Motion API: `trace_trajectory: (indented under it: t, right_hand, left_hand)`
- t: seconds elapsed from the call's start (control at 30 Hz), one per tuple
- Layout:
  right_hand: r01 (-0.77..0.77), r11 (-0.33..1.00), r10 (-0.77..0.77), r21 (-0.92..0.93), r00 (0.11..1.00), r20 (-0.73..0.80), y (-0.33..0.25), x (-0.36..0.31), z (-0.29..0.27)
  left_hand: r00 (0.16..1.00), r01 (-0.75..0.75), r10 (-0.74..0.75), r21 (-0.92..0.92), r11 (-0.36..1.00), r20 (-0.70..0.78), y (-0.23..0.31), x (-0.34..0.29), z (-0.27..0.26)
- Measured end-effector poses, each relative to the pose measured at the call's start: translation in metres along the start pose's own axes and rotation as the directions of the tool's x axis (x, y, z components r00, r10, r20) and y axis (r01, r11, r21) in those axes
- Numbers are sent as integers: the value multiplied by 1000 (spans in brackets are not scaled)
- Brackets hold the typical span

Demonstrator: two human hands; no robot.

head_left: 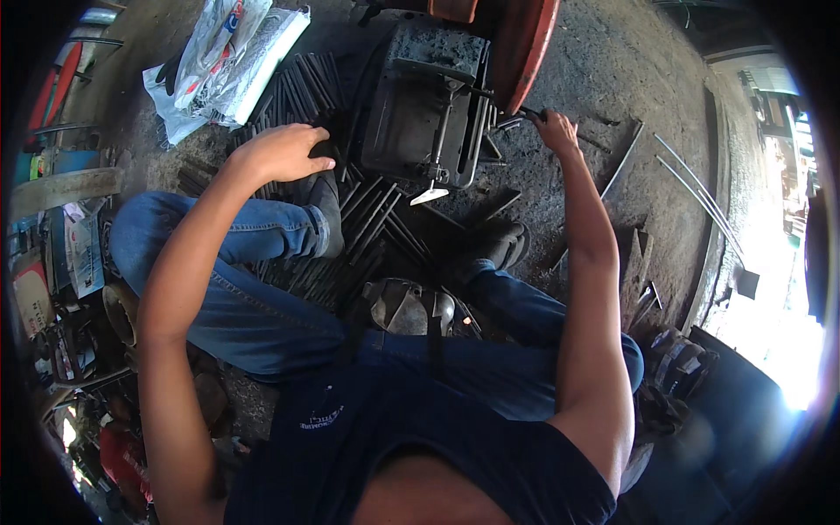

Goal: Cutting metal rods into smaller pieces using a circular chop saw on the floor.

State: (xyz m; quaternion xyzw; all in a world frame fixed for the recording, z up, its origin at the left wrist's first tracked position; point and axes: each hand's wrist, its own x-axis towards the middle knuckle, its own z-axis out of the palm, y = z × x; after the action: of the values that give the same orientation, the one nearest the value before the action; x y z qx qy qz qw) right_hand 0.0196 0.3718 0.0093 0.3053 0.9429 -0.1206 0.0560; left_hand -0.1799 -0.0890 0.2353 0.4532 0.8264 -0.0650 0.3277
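Observation:
A cut-off saw (pixel 420 131) with a dark metal base and a vise screw stands on the ground in front of me. Its orange-red guard (pixel 529 52) rises at the far right side. My right hand (pixel 557 134) is closed around the dark saw handle (pixel 530 113) beside that guard. Left of the base, my left hand (pixel 284 153) hovers above my left shoe, with thumb and fingers apart; the fingertips are partly hidden, and nothing shows in its grasp. Many dark metal rods (pixel 372 210) lie on the ground between my feet and around the base.
A white plastic sack (pixel 219 70) lies at the far left. Long thin rods (pixel 700 188) rest on the ground to the right. Cluttered shelves (pixel 74 254) line the left side. A rounded metal object (pixel 398 306) sits between my legs.

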Motion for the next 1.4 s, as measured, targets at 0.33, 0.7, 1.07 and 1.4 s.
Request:
trace_trajectory:
  t: [0.33, 0.7, 1.07, 1.4]
  right_hand:
    - [28, 990, -35, 137, 998, 49, -24, 38, 35]
    - [30, 978, -28, 207, 1000, -14, -41, 31, 39]
    - [135, 980, -120, 149, 987, -104, -65, 36, 37]
    - [173, 964, -132, 201, 971, -201, -62, 33, 60]
  left_hand:
    - [999, 34, -34, -22, 999, 23, -4, 10, 10]
    - [831, 245, 97, -517, 820, 547, 68, 76, 176]
    - [922, 85, -378, -911, 403, -81, 137, 116, 258]
    - [809, 47, -431, -687, 726, -400, 137, 116, 241]
